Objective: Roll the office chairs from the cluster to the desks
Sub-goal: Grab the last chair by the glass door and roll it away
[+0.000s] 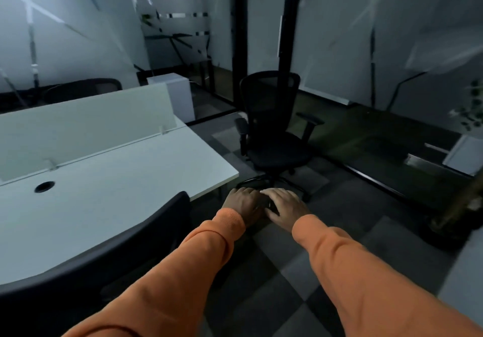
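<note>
We note the mesh office chair (271,138) centre frame, off the corner of the white desk (117,206); left hand (243,203) and right hand (286,206) loose, empty, below it; likely heavyish, free-rolling, so take the backrest top.

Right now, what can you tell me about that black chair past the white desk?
The black office chair has a mesh back, a padded seat, two armrests and a spoked base. It stands upright and empty on grey carpet tiles, just beyond the corner of the white desk, back toward the glass wall. The left hand and right hand reach toward its base; contact is unclear.
</note>
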`<state>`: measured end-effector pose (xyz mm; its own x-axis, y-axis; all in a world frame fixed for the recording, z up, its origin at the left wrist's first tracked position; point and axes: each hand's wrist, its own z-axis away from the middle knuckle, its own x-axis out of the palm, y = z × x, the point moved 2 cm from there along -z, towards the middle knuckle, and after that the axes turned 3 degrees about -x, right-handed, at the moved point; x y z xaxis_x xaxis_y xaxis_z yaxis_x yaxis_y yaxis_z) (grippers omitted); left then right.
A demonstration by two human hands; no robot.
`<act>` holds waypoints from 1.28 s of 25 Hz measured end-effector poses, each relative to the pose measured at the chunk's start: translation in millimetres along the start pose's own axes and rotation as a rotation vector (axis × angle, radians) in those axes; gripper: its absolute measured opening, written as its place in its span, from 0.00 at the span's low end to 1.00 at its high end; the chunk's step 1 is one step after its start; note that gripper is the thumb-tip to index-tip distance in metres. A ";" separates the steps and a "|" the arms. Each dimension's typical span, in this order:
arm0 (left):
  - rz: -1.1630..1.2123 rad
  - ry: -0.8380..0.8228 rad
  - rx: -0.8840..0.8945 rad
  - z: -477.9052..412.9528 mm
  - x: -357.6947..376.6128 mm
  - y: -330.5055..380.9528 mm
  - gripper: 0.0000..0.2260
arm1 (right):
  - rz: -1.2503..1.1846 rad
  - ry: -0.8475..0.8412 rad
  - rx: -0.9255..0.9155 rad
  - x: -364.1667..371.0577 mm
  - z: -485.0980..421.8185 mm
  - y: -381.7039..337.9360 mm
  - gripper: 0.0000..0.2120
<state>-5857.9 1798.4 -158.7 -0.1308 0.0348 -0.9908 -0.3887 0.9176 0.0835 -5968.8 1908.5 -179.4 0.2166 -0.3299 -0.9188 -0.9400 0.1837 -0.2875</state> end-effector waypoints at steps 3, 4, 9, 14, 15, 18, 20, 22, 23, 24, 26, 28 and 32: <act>0.006 -0.011 0.019 -26.3 1.3 38.1 0.20 | 0.013 0.001 0.037 -16.5 13.9 38.6 0.22; 0.009 -0.014 0.018 -33.0 4.2 46.9 0.20 | 0.017 0.004 0.044 -20.8 17.3 48.8 0.23; 0.025 -0.050 0.028 -61.3 13.7 79.4 0.22 | 0.019 0.010 0.102 -35.3 25.7 88.6 0.23; 0.023 -0.084 0.006 -100.8 22.5 86.4 0.22 | 0.020 0.008 0.169 -42.7 16.1 122.4 0.24; 0.010 -0.089 0.007 -110.3 24.8 86.7 0.22 | 0.028 0.000 0.174 -45.1 11.6 129.4 0.24; 0.050 -0.079 -0.017 -149.4 30.1 82.7 0.23 | 0.064 -0.015 0.169 -53.7 -12.8 153.8 0.24; 0.070 -0.059 -0.009 -182.7 31.3 76.6 0.25 | 0.088 -0.011 0.170 -59.1 -35.9 173.5 0.24; 0.074 -0.043 0.015 -218.0 30.0 69.0 0.28 | 0.121 -0.015 0.169 -63.2 -65.3 193.3 0.24; 0.073 -0.034 0.026 -238.6 27.8 63.0 0.29 | 0.133 -0.016 0.169 -65.0 -84.2 204.2 0.24; 0.071 -0.031 0.034 -254.4 25.5 58.5 0.29 | 0.137 -0.021 0.173 -66.3 -98.1 212.3 0.24; 0.075 -0.015 0.032 -292.2 20.7 43.7 0.29 | 0.145 -0.019 0.167 -67.9 -132.2 230.9 0.24; 0.089 -0.008 0.020 -328.9 19.6 27.7 0.28 | 0.156 -0.033 0.169 -67.2 -164.1 249.6 0.24; 0.080 -0.020 0.016 -385.6 25.6 8.4 0.27 | 0.145 -0.030 0.185 -60.3 -207.7 282.6 0.24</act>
<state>-6216.2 1654.2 -142.3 -0.1421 0.1157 -0.9831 -0.3631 0.9178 0.1605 -6302.3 1788.0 -149.1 0.0930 -0.2606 -0.9610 -0.8980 0.3949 -0.1940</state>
